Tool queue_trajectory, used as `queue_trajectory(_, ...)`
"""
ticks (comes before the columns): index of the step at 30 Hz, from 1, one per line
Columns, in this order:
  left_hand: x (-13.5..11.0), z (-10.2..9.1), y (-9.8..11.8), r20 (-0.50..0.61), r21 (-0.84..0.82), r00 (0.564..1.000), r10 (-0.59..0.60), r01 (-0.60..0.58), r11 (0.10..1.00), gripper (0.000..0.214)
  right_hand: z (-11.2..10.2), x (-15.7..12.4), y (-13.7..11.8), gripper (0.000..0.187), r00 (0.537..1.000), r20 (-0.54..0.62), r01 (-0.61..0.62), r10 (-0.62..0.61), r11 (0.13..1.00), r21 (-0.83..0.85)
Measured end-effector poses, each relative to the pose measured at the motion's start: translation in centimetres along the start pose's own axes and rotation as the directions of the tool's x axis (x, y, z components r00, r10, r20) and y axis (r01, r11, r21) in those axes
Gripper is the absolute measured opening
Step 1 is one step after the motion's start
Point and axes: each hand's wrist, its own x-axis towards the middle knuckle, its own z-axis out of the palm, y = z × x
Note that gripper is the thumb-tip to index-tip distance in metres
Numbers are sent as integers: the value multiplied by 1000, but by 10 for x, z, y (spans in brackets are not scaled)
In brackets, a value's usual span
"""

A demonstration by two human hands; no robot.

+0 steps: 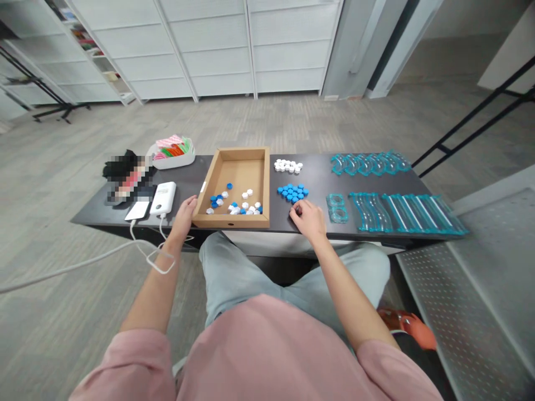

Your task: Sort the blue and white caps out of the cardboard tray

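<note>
I sit at a dark table. My left hand rests against the near left corner of an open cardboard box, fingers curled on its edge. Inside the box lie several small blue and white hexagonal pieces. My right hand lies on the table just right of the box, fingertips bent at the near edge of a cluster of blue pieces. What its fingers pinch, if anything, is hidden. A cluster of white pieces lies farther back.
Clear teal track pieces lie in a back row and a front row on the right. A white power bank, a phone with a cable, a white tray of coloured items and a blurred dark object occupy the left.
</note>
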Motion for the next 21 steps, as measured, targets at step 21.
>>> queue_trajectory(21, 27, -45, 135, 119, 315, 915, -385, 333, 889, 41, 12, 8, 8, 17, 996, -42, 79, -77, 996, 40)
